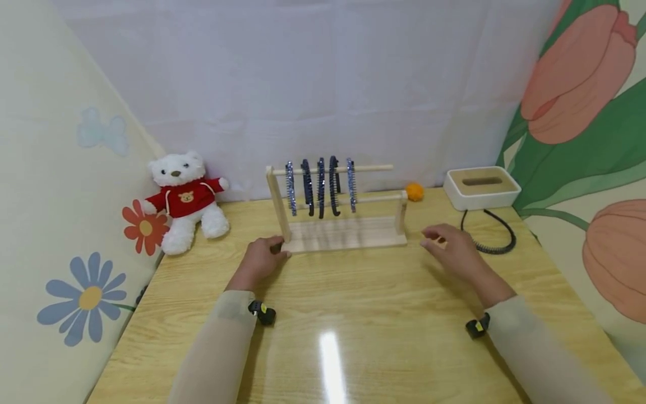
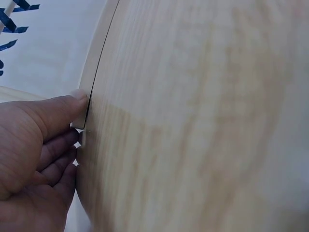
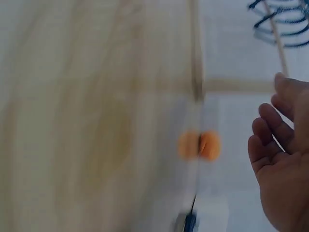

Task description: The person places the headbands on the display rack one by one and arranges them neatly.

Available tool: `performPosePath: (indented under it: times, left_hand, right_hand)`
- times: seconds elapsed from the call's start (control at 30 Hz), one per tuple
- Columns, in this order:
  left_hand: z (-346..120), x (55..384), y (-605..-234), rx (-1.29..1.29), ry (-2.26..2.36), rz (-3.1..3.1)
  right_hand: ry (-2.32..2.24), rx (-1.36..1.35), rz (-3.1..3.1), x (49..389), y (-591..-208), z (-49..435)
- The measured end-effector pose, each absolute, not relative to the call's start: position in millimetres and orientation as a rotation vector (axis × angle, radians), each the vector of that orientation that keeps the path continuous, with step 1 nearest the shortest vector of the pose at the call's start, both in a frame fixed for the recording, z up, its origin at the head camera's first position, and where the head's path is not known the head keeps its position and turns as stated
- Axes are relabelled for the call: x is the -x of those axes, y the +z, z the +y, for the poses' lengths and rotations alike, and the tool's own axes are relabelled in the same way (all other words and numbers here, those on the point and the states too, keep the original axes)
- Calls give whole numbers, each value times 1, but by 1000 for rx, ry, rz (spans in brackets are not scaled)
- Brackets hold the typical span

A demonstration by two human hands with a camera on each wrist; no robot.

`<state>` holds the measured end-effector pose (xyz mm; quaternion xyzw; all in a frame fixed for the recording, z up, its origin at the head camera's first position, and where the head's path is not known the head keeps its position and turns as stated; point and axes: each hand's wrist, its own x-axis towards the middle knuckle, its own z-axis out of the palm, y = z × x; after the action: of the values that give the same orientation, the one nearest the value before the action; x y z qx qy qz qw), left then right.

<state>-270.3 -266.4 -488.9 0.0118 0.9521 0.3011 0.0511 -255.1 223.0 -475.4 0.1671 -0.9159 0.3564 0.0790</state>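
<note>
A wooden rack (image 1: 343, 235) stands at the back of the table, with several dark, sparkly toothed headbands (image 1: 321, 188) hanging over its upper bar. At the front left corner of its base, my left hand (image 1: 259, 259) holds the edge. The left wrist view has the left thumb (image 2: 60, 111) against the base's edge, with the other fingers bent beside the corner. My right hand (image 1: 454, 249) is raised to the right of the rack, fingers loosely bent and holding nothing. Just beyond it, a black toothed headband (image 1: 497, 248) lies on the table.
A white tissue box (image 1: 481, 193) with a wooden top sits at the back right. Between it and the rack is an orange fuzzy ball (image 1: 415, 192). A white teddy bear (image 1: 184, 196) in a red sweater sits at the back left. Walls enclose the table (image 1: 393, 336) on three sides.
</note>
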Motion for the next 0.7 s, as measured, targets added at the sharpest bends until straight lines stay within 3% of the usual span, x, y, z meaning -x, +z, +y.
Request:
performPosePath:
  times: [0.37,0.7]
  left_hand:
    - [-269,273,-491,-80,929,2911]
    - [-268,270,-492,-90,921,2923]
  right_hand:
    - [676,-388,-2985,251,-487,346]
    - [491,-449,-2965,257,-495,369]
